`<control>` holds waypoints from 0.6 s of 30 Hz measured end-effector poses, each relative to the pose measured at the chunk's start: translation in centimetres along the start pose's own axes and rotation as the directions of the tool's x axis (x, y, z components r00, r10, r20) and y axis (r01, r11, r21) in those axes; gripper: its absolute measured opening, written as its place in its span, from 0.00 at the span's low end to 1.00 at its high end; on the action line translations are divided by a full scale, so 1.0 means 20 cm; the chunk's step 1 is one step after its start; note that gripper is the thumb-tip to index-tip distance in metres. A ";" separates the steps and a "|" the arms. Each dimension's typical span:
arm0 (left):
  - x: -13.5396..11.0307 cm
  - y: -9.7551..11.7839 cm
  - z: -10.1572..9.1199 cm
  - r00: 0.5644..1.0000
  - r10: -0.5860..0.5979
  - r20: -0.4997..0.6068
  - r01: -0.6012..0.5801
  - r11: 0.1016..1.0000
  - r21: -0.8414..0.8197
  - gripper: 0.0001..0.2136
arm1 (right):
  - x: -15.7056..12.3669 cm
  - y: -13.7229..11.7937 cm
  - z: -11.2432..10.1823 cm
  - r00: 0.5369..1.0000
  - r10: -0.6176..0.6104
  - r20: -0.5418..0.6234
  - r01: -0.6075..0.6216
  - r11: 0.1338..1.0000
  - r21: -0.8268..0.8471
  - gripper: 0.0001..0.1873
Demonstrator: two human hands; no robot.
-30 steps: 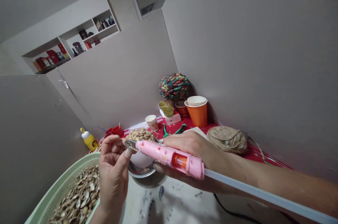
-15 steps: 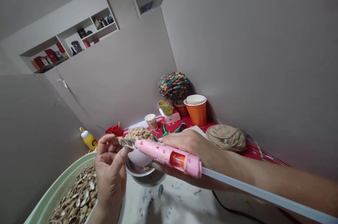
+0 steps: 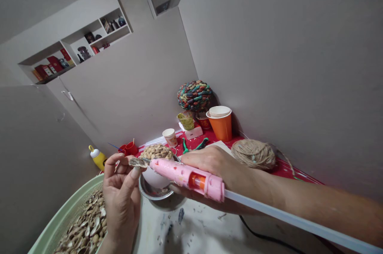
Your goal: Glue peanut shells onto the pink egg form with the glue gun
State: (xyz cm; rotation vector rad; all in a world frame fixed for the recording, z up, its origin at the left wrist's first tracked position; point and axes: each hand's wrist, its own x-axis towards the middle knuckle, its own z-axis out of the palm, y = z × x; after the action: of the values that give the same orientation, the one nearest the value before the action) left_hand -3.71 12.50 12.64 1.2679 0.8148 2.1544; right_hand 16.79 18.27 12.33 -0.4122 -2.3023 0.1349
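Between the thumb and fingers of my left hand [image 3: 122, 196] is a half peanut shell [image 3: 137, 162]. My right hand [image 3: 206, 160] is wrapped round a pink hot glue gun [image 3: 175, 171], its nozzle at the shell's right end. A long translucent glue stick [image 3: 269, 207] runs out of the gun's back. Behind the gun, a ball [image 3: 156, 180] sits in a metal bowl [image 3: 158, 197]; its upper part is covered with shells and its lower part is smooth white. The gun's trigger is hidden by my hand.
A green basket [image 3: 56, 217] of peanut shells stands at left. Behind are a paper cup [image 3: 170, 137], green-handled pliers [image 3: 184, 146], an orange cup [image 3: 220, 127], a twine ball [image 3: 254, 154] and a multicoloured ball [image 3: 194, 95]. A black cord [image 3: 263, 238] crosses the stained white tabletop [image 3: 197, 226].
The view has shifted slightly. My left hand has drawn a little left with the shell, so more of the shell shows in front of the nozzle. Both grips are the same.
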 end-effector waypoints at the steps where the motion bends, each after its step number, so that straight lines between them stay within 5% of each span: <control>1: 0.00 0.00 0.00 1.000 0.003 -0.001 -0.003 1.000 0.001 0.17 | 0.00 0.00 0.00 1.000 -0.003 -0.003 0.003 1.000 0.001 0.15; 18: 0.01 0.01 0.01 0.999 0.029 -0.034 -0.029 1.000 0.001 0.17 | 0.00 0.00 0.00 0.999 -0.031 -0.015 0.030 0.999 -0.019 0.13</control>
State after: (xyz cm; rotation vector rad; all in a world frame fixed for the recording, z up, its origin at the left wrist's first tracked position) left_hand -3.65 12.46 12.96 1.2540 0.8161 2.2043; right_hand 16.77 18.36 12.31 -0.3860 -2.2950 0.0953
